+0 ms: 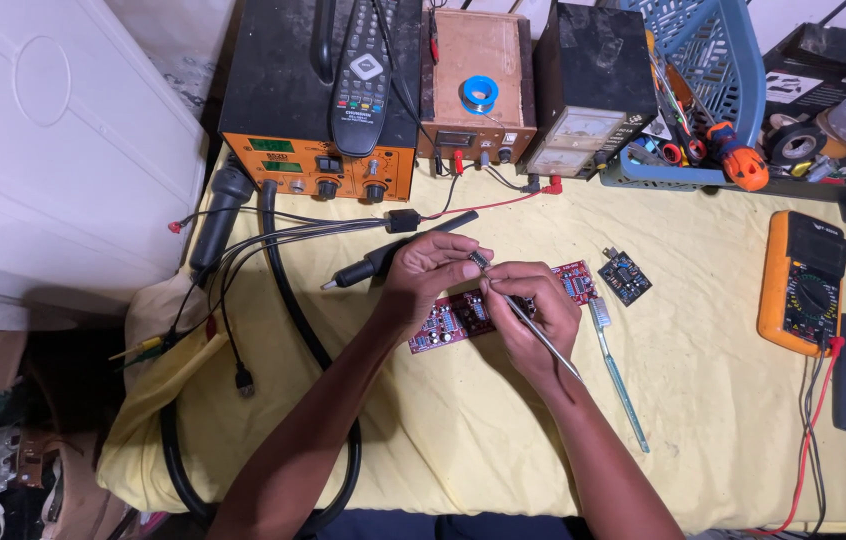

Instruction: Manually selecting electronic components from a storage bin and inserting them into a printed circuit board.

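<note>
Red circuit board [443, 325] sits on the yellow cloth [703, 400] right under your hands; your left hand [423, 275] pinches a small chip [478, 260], your right hand [533, 310] grips metal tweezers [543, 340] touching it.

Head view, steeply down over near workbench [503, 440]

Yellow-clothed bench [463, 440], red circuit boards [443, 325], toothbrush [618, 375], orange multimeter [801, 282], soldering station [318, 100]

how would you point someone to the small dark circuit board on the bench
On the yellow cloth, look just right of the right hand, past the red board. The small dark circuit board lies alone there, tilted, blackish-blue where its neighbours are red.
</note>
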